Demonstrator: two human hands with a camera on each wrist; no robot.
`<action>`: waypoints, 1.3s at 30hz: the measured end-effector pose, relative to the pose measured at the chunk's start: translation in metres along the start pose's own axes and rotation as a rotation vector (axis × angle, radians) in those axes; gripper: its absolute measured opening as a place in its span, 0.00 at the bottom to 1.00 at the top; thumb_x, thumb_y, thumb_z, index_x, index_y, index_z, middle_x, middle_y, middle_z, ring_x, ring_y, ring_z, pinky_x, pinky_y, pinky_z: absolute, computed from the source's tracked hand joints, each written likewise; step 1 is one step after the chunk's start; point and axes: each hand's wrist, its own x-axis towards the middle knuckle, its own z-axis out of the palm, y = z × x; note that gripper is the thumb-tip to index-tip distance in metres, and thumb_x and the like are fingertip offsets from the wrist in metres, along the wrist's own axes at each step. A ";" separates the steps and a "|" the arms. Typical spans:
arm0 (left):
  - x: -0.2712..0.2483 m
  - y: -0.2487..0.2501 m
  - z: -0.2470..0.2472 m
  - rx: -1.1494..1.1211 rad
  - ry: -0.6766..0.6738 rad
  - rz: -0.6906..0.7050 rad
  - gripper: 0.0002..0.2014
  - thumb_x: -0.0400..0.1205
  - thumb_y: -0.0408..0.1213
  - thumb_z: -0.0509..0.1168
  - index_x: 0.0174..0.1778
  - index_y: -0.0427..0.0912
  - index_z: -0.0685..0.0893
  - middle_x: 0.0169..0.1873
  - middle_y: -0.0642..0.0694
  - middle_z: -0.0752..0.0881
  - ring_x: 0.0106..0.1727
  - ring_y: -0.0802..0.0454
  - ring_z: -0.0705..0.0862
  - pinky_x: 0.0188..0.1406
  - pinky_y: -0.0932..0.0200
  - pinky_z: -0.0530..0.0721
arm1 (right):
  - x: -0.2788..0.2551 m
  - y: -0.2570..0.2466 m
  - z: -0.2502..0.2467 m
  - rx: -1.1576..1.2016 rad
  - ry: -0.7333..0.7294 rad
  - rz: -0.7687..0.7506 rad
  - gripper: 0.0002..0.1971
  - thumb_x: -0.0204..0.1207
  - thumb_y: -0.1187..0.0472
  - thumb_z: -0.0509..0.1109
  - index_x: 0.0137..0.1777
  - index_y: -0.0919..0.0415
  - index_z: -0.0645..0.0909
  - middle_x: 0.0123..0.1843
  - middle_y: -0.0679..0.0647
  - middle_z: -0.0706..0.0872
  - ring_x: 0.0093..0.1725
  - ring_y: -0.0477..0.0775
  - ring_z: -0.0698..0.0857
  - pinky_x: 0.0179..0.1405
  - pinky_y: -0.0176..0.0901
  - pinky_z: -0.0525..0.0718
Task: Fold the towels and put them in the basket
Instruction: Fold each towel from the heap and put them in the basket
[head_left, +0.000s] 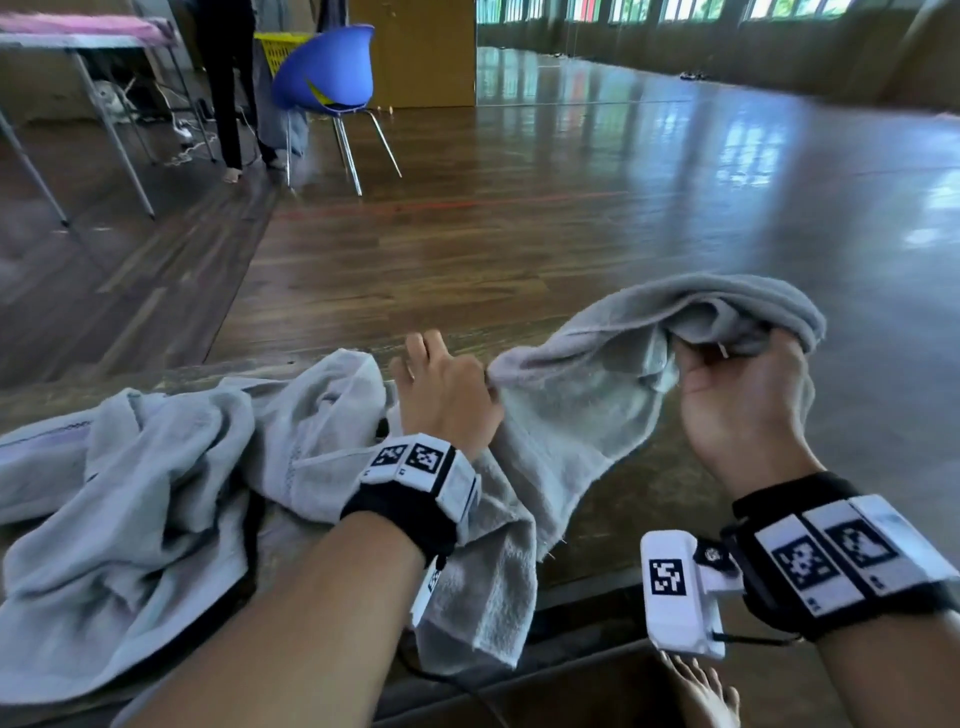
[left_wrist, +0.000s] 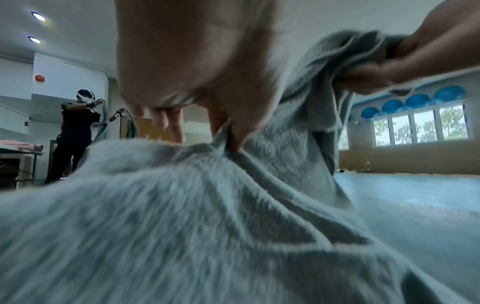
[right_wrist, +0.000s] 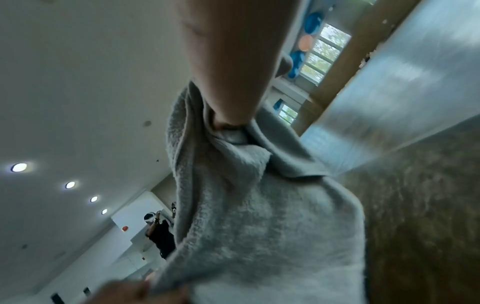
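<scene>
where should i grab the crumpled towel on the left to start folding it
Judging by its pose, pinch the crumpled towel at its flat hemmed edge on the far left, coming from above. The middle is bunched in folds, so gripping there would likely lift a wad, not a corner.

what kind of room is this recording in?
Probably a gym or exercise studio: a wide, glossy wooden floor, blue exercise balls stored above a row of windows, and folding tables along one side.
</scene>
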 end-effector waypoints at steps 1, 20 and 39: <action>0.003 0.004 -0.006 -0.053 0.068 0.017 0.12 0.82 0.47 0.60 0.44 0.47 0.87 0.59 0.42 0.76 0.66 0.39 0.69 0.68 0.42 0.68 | 0.005 0.001 -0.003 -0.125 0.006 0.009 0.15 0.89 0.67 0.58 0.72 0.69 0.76 0.59 0.65 0.91 0.53 0.58 0.93 0.46 0.50 0.92; 0.011 0.021 -0.039 -1.337 -0.250 -0.283 0.17 0.79 0.38 0.54 0.42 0.39 0.89 0.40 0.41 0.89 0.45 0.42 0.87 0.49 0.45 0.86 | -0.022 0.048 -0.020 -1.280 -0.857 0.087 0.47 0.51 0.21 0.78 0.72 0.36 0.75 0.69 0.39 0.83 0.66 0.34 0.83 0.62 0.36 0.84; 0.001 -0.007 -0.026 -0.522 0.149 0.383 0.12 0.74 0.29 0.65 0.51 0.46 0.82 0.49 0.48 0.82 0.50 0.48 0.82 0.49 0.43 0.83 | -0.029 0.036 -0.008 -1.357 -0.747 -0.272 0.07 0.81 0.58 0.75 0.55 0.49 0.91 0.47 0.45 0.94 0.50 0.41 0.90 0.50 0.37 0.84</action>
